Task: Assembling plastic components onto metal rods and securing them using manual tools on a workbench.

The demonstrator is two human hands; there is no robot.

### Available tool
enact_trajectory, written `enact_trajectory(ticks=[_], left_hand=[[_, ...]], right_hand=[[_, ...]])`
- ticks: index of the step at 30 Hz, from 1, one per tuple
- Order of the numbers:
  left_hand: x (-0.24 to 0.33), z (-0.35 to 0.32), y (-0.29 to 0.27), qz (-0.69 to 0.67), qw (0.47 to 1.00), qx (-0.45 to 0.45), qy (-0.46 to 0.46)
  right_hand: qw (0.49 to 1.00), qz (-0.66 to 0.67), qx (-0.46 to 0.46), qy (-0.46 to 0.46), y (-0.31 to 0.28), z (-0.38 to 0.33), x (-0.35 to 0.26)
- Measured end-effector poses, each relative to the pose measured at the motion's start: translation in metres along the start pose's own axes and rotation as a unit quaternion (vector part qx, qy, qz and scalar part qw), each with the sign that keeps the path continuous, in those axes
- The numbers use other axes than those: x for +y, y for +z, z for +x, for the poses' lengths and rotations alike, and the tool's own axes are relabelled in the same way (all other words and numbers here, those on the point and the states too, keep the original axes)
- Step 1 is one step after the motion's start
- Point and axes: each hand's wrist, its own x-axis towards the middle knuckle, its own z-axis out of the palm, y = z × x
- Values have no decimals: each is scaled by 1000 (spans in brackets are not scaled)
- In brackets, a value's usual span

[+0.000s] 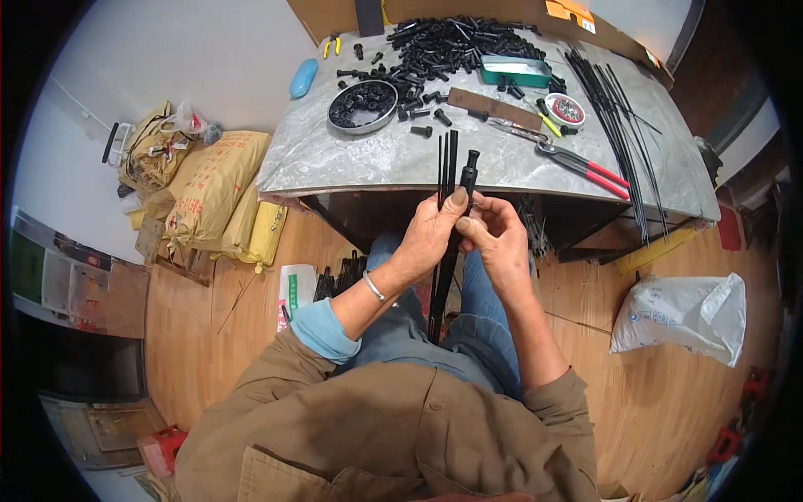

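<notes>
My left hand (pixel 431 234) is closed round several thin black rods (pixel 443 289), which stick up past the fingers and run down between my knees. Beside their upper ends stands a black tubular fitting (pixel 470 174) with a flared tip, its lower part going down behind my left thumb. My right hand (pixel 500 243) is closed next to that fitting, thumb and fingers drawn together. What it pinches, if anything, is too small to make out. Both hands are in front of the table's near edge, above my lap.
On the grey table (pixel 305 155) lie a heap of black fittings (pixel 452 46), a round tray (pixel 362 106) of black rings, red-handled pincers (pixel 585 167), a teal box (pixel 515 71) and long black rods (pixel 615 125). Sacks (pixel 213 192) stand left; a white bag (pixel 677 318) lies right.
</notes>
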Motion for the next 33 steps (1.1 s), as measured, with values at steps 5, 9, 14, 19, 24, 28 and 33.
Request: enact_trajectory(ticks=[5, 9, 14, 19, 24, 28, 33], left_hand=[[1, -5, 0, 24, 999, -3, 31], [3, -8, 2, 3, 1000, 14, 21], [3, -10, 4, -9, 999, 20, 26], [4, -12, 10, -25, 1000, -5, 17], [2, -13, 8, -48, 999, -5, 18], [7, -16, 6, -28, 999, -40, 22], [11, -17, -4, -52, 996, -66, 1]], right_hand=[[999, 8, -45, -8, -5, -4, -17], [998, 37, -53, -8, -4, -8, -11], [975, -147, 75, -149, 11, -29, -12], [969, -191, 69, -139, -2, -12, -21], [995, 54, -67, -43, -8, -9, 3], [997, -16, -42, -60, -22, -9, 3], [816, -466, 195, -281, -95, 55, -31]])
